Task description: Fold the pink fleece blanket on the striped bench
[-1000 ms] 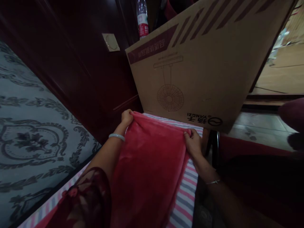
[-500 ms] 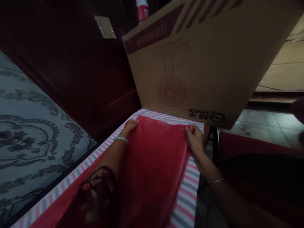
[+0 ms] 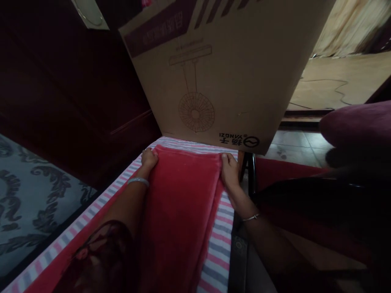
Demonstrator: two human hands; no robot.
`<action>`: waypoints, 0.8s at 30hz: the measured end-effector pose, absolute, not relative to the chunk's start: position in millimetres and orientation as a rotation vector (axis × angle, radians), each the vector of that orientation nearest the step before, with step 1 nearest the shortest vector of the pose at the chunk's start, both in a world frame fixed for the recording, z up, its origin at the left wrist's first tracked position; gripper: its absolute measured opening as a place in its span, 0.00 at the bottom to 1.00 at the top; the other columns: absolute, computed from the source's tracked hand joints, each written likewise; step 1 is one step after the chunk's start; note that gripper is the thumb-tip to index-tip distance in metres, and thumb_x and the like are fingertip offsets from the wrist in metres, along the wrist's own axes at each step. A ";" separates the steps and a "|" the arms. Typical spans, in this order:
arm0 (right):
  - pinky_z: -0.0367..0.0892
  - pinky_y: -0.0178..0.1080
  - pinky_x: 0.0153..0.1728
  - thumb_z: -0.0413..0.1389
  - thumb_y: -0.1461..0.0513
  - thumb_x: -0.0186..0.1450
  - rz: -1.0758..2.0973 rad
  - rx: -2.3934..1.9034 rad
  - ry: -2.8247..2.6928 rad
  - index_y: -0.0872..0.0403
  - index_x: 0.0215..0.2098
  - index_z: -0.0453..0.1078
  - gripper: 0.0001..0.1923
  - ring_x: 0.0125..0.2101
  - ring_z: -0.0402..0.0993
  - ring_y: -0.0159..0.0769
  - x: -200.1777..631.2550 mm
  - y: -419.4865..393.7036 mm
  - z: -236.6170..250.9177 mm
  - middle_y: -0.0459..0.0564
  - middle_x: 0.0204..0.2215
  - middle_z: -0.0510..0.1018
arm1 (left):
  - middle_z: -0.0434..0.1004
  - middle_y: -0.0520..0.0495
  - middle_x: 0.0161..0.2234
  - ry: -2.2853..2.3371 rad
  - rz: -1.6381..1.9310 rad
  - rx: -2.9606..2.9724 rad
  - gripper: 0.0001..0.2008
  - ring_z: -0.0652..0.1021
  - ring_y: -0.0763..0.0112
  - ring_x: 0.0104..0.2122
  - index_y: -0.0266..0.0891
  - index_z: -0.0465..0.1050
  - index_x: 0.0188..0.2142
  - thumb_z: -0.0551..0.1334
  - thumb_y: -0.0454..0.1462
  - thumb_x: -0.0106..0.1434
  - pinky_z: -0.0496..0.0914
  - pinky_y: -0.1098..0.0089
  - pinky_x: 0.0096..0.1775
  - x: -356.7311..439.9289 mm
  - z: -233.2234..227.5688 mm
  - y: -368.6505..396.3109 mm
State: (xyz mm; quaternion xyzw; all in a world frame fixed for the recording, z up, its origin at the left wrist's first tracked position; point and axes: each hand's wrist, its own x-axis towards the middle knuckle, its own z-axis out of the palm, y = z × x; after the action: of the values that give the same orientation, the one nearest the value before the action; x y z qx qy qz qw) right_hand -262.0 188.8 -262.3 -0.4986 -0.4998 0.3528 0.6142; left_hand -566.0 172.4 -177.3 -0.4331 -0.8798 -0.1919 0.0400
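Observation:
A red cloth (image 3: 180, 195), folded into a long layered strip, lies over a striped pink, grey and white cloth (image 3: 218, 240). At its far left corner my left hand (image 3: 149, 158) grips the edge, fingers closed. My right hand (image 3: 229, 171) pinches the far right corner, thumb on top and the other fingers mostly out of sight. Between the two hands the far edge runs nearly straight. The near end of the red cloth passes out of view below, partly behind my left forearm.
A large cardboard box (image 3: 244, 77) with a printed fan picture stands right behind the far end of the cloths. Dark red panelling (image 3: 61, 81) rises at the left, above patterned grey-blue fabric (image 3: 39, 203). At the right are a rounded purple-red object (image 3: 360, 124) and a tiled floor (image 3: 290, 142).
The view has shifted, so the box, cloths and both hands appear further left. Both hands keep hold of the same corners of the red cloth, which looks little changed.

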 end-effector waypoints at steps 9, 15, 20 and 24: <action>0.68 0.42 0.43 0.48 0.55 0.54 0.956 -1.046 -1.058 0.55 0.40 0.73 0.21 0.37 0.74 0.41 -265.0 201.6 -279.4 0.54 0.37 0.80 | 0.75 0.41 0.46 -2.060 -0.684 -2.357 0.18 0.75 0.58 0.47 0.38 0.70 0.46 0.66 0.42 0.58 0.70 0.61 0.50 -393.1 -207.1 154.0; 0.69 0.43 0.42 0.50 0.60 0.53 0.914 -1.108 -1.191 0.53 0.34 0.75 0.14 0.35 0.75 0.41 -259.6 213.0 -271.4 0.54 0.34 0.81 | 0.75 0.36 0.47 -2.202 -0.518 -2.224 0.12 0.74 0.57 0.49 0.37 0.72 0.46 0.58 0.32 0.63 0.68 0.61 0.51 -354.4 -215.0 146.6; 0.70 0.42 0.35 0.49 0.57 0.57 0.910 -1.151 -1.173 0.57 0.30 0.74 0.14 0.31 0.74 0.41 -250.2 235.7 -264.7 0.55 0.28 0.79 | 0.75 0.38 0.46 -2.059 -0.609 -2.274 0.11 0.74 0.59 0.48 0.37 0.73 0.44 0.55 0.32 0.66 0.67 0.62 0.52 -350.4 -215.4 146.7; 0.68 0.41 0.32 0.51 0.55 0.57 0.903 -1.171 -1.222 0.55 0.26 0.72 0.14 0.27 0.71 0.39 -252.6 239.7 -269.0 0.52 0.22 0.76 | 0.74 0.37 0.49 -2.053 -0.566 -2.304 0.11 0.72 0.56 0.51 0.37 0.74 0.45 0.58 0.34 0.65 0.67 0.58 0.54 -346.5 -232.1 143.7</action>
State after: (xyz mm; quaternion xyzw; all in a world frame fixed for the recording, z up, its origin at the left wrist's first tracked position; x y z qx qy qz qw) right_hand -252.6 239.7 -269.0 -0.4996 -0.5217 0.3856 0.5741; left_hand -346.5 143.7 -232.1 -0.7343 -0.6544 -0.1803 0.0020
